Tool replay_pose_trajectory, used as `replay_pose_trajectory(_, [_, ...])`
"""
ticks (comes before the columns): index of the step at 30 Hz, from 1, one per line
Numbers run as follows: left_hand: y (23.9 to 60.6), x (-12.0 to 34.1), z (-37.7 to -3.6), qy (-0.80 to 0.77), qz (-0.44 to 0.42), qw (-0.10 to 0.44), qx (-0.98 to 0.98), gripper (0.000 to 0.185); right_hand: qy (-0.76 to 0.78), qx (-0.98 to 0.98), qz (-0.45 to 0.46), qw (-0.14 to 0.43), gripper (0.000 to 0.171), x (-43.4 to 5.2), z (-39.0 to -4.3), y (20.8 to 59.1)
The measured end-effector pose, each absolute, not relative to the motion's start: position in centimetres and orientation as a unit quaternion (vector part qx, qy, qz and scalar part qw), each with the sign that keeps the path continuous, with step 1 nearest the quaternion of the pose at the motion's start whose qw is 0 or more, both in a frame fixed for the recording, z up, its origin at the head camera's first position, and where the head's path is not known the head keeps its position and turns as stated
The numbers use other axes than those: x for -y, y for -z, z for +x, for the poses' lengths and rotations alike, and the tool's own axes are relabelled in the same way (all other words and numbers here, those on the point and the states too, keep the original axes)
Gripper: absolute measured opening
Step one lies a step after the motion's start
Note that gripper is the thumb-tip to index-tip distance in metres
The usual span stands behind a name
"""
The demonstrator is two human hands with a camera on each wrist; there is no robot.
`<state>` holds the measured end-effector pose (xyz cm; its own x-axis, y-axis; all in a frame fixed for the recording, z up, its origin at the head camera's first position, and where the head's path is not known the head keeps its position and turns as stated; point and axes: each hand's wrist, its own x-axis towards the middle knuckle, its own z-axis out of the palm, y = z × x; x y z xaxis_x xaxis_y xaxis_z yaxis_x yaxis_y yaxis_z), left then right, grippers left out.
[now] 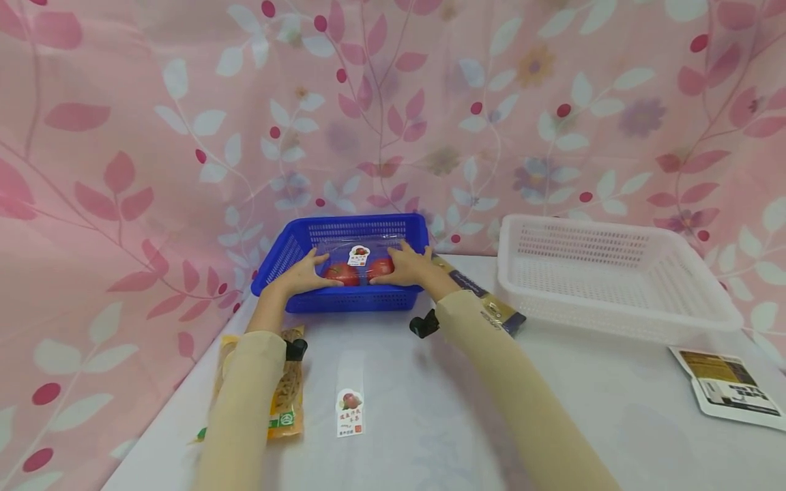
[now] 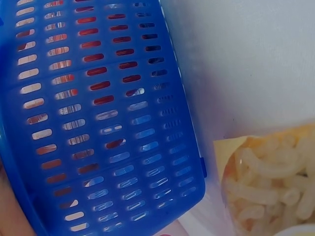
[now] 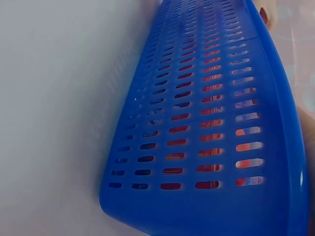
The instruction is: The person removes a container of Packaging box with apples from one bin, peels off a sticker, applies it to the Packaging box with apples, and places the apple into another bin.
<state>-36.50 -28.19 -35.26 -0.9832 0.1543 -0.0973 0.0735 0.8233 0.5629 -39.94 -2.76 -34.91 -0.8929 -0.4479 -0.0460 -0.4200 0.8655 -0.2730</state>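
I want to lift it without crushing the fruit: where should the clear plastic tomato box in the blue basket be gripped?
Probably by its two short ends, coming from above. The clear plastic tomato box lies flat in the blue slotted basket, whose walls block the sides; the left hand and right hand already rest at its two ends.

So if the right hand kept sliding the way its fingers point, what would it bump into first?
The right hand lies on the clear tomato box in the blue basket, fingers pointing left. It would probably meet the left hand first, though depth is hard to judge.
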Motion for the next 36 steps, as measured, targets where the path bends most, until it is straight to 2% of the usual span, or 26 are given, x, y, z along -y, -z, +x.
replay_pose_trajectory(14, [34.8, 28.0, -36.0, -0.256, 0.064, 0.067, -0.962, 0.097, 0.113, -0.963, -0.246, 0.013, 0.081, 2.1, -38.6, 33.8])
replay_pose_trajectory(24, [33.6, 28.4, -34.8, -0.22, 0.062, 0.101, -0.968, 0.088, 0.106, -0.952, -0.282, -0.06, 0.065, -0.4, -38.6, 34.0])
replay_pose_trajectory(29, [32.6, 27.4, -33.7, -0.185, 0.047, 0.116, -0.975, 0.082, 0.118, -0.952, -0.275, -0.064, 0.058, -2.3, -38.5, 34.1])
replay_pose_trajectory(36, [31.4, 25.1, -31.9, -0.161, 0.073, 0.069, -0.982, 0.074, 0.127, -0.951, -0.265, -0.093, 0.053, -4.3, -37.6, 34.4])
